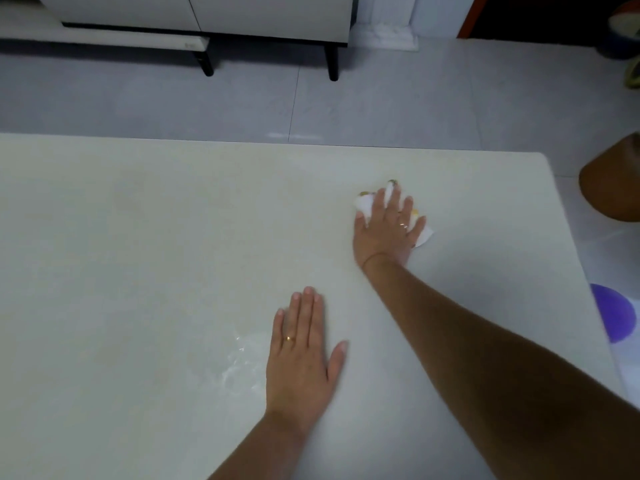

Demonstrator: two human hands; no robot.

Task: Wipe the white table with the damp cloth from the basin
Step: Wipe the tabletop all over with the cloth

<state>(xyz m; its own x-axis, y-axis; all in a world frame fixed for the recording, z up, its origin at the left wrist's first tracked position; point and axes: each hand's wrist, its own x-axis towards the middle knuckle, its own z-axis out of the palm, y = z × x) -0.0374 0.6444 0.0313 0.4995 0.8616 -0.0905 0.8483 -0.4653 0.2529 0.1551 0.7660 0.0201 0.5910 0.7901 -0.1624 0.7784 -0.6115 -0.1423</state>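
Observation:
The white table (138, 254) fills most of the head view. My right hand (388, 230) presses flat on a white cloth with yellow marks (365, 202), far right of centre on the tabletop; the cloth sticks out beyond the fingertips and at the hand's right side. My left hand (303, 355) lies flat on the bare tabletop nearer to me, fingers together and holding nothing. A wet sheen (242, 362) shows on the surface just left of that hand. No basin is in view.
Beyond the table's far edge is grey tiled floor (311, 98) and a white cabinet on black legs (207, 15). A brown rounded seat (613, 181) stands off the table's right corner. A purple round object (613, 313) lies on the floor at right.

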